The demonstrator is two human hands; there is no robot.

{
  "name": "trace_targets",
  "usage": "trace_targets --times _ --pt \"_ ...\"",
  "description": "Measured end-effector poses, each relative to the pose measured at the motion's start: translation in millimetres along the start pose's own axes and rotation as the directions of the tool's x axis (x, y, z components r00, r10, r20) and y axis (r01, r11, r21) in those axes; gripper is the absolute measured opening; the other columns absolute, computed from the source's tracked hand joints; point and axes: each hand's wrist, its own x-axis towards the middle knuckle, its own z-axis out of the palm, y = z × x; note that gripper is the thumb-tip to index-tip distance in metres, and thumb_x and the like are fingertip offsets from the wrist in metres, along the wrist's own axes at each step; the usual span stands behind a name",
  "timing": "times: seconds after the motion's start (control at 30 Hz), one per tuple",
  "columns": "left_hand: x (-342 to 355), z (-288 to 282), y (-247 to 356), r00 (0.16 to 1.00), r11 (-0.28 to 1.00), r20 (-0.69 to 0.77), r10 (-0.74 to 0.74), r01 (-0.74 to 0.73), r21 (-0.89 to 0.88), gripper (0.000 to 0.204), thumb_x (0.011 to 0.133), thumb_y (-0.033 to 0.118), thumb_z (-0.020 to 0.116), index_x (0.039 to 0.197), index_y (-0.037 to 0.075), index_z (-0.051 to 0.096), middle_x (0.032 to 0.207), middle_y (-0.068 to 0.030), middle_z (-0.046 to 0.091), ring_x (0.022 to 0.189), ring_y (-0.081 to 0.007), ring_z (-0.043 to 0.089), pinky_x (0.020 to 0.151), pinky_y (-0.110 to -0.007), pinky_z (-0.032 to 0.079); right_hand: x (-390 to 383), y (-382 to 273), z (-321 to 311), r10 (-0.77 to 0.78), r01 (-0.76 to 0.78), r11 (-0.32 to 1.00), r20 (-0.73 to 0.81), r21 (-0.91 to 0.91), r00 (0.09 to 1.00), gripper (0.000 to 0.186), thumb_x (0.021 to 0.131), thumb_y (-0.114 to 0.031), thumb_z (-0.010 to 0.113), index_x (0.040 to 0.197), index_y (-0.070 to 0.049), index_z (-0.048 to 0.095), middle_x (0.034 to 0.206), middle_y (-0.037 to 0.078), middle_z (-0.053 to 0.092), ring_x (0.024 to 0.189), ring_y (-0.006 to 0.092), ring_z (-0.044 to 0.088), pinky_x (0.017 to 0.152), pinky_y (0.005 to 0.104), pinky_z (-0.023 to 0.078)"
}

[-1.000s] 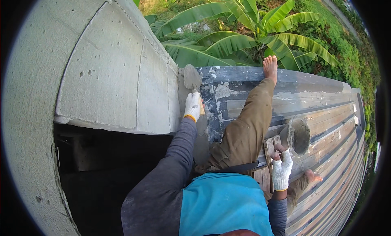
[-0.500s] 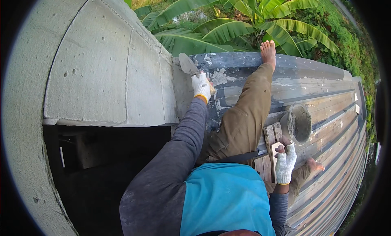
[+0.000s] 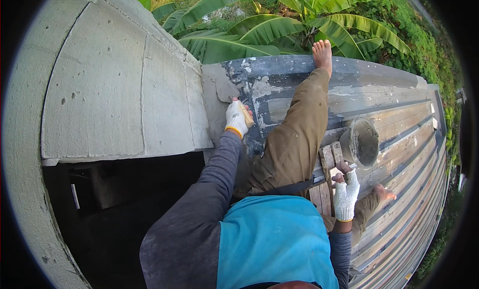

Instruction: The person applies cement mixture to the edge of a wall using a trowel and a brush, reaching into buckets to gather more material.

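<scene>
My left hand (image 3: 236, 119), in a white glove with bare fingertips, is closed round the wooden handle of a trowel (image 3: 226, 89). The trowel's blade lies against the grey mortar strip (image 3: 213, 105) where the concrete wall (image 3: 117, 79) meets the metal roof (image 3: 299, 102). My right hand (image 3: 346, 194), gloved the same way, is low at my right with its fingers curled. A pale edge shows by its fingertips, but what they hold, if anything, is unclear. Just beyond those fingertips stands a round bucket (image 3: 363, 142), grey with mortar inside.
A dark opening (image 3: 124, 204) gapes below the wall at my left. Wooden slats (image 3: 327, 161) lie beside my right hand. My bare foot (image 3: 322, 55) rests near the roof's far edge, the other foot (image 3: 385, 193) on the ridged sheets. Banana leaves (image 3: 279, 32) grow beyond.
My left hand has drawn the trowel nearer and left, its blade now low against the mortar strip. The view has shifted slightly. My right hand stays beside the bucket.
</scene>
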Motion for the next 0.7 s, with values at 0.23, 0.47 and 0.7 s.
trace_targets --times 0.23,0.47,0.7 --pt "-45 17 6 1.0 0.999 0.008 0.012 -0.012 0.049 0.035 0.093 0.052 0.056 0.101 0.017 0.053 0.079 -0.0073 0.058 0.054 -0.0262 0.057 0.047 -0.043 0.049 -4 23 -12 -0.008 0.012 0.992 0.03 -0.125 1.0 0.04 0.095 -0.023 0.059 0.126 0.001 0.057 0.11 0.009 0.064 0.08 0.0121 0.06 0.066 0.0267 0.052" --pt "42 39 64 0.996 0.956 -0.044 0.077 -0.061 0.286 0.039 0.096 0.042 0.053 0.123 0.013 0.051 0.096 -0.0108 0.06 0.071 -0.0282 0.061 0.058 -0.046 0.051 1 3 -3 0.088 -0.086 0.991 0.019 -0.104 0.996 0.032 0.092 -0.012 0.059 0.121 0.001 0.061 0.108 0.012 0.065 0.101 0.0208 0.06 0.093 0.0335 0.045" --pt "29 25 80 0.994 0.982 -0.105 0.018 0.002 0.188 0.04 0.096 0.045 0.055 0.116 0.011 0.051 0.096 -0.011 0.06 0.075 -0.0299 0.06 0.059 -0.045 0.05 -5 10 -8 0.167 -0.163 0.984 0.044 -0.077 0.985 0.033 0.091 -0.012 0.06 0.121 0.001 0.061 0.108 0.012 0.064 0.101 0.0206 0.059 0.092 0.0334 0.045"
